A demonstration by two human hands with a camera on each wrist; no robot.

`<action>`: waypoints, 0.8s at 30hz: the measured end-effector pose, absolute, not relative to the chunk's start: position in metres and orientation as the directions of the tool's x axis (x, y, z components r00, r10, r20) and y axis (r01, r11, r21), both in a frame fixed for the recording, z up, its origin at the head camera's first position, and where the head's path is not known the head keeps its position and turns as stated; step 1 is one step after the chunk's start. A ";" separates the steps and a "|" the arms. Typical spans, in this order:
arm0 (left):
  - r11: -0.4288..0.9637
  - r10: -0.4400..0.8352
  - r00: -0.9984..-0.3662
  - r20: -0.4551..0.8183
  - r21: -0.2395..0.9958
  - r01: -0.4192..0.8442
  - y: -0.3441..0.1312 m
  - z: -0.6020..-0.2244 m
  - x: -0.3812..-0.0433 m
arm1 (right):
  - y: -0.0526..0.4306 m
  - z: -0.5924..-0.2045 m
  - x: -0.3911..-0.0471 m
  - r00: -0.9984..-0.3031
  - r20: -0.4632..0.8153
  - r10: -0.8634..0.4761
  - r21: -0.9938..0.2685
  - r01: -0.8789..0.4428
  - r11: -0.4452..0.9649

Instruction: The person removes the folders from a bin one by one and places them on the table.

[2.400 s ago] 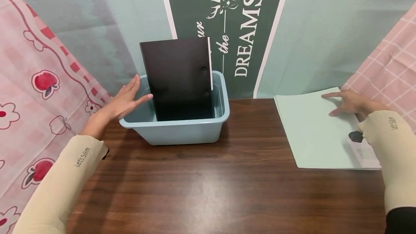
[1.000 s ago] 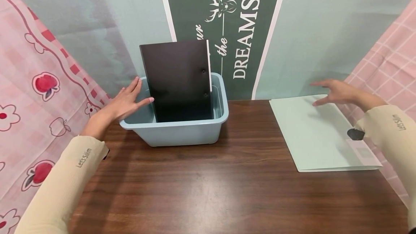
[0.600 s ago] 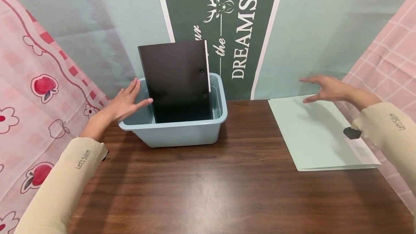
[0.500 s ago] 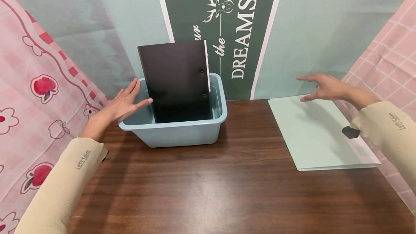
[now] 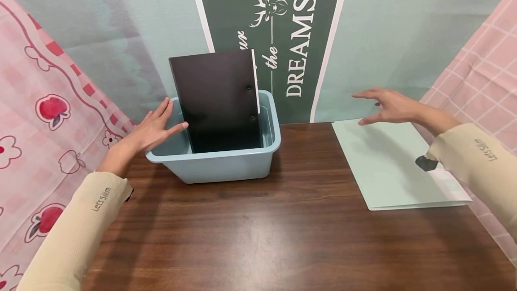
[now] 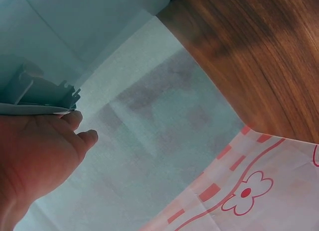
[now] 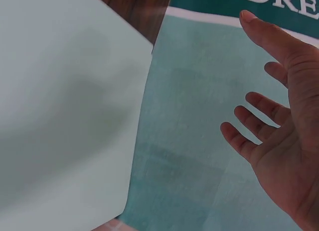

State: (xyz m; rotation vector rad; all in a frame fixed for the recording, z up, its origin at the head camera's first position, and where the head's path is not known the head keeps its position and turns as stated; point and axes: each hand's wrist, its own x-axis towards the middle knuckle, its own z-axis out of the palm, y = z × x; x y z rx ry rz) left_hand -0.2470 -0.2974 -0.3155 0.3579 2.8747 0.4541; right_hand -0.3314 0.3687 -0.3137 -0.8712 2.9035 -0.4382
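A light blue plastic bin (image 5: pixel 218 167) stands on the table at centre left. Inside it a black folder (image 5: pixel 214 98) leans upright, with a white edge showing on its right side. My left hand (image 5: pixel 151 129) rests on the bin's left rim, fingers extended and thumb pointing toward the black folder. In the left wrist view, the hand's underside lies right at the bin rim (image 6: pixel 30 110). At right, a pale green folder (image 5: pixel 387 165) lies flat on the table. Over its far edge hovers my right hand (image 5: pixel 393 106), fingers spread and holding nothing; the right wrist view shows its palm bare.
The brown wooden table (image 5: pixel 250 237) extends in front of the bin and folder. Behind hangs a grey-green cloth (image 5: pixel 371 35) with a dark printed panel. Pink curtains (image 5: pixel 44 147) close in both sides. A pale label (image 5: pixel 446 183) lies near the green folder's right edge, partly behind the sleeve.
My right hand has lifted off the green folder and moved left above its far edge. The left hand has stayed on the bin's rim. The black folder stands as before.
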 end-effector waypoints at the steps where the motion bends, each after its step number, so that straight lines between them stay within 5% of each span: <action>1: 0.923 0.268 -0.949 -0.167 0.327 0.204 -0.297 -0.315 -0.247 | 0.366 -0.312 -0.331 -0.833 0.008 -0.553 -0.302 -0.530 0.793; 24: 0.915 0.237 -0.951 -0.199 0.374 0.150 -0.299 -0.317 -0.247 | 0.306 -0.294 -0.338 -0.767 0.083 -0.637 -0.359 -0.619 0.698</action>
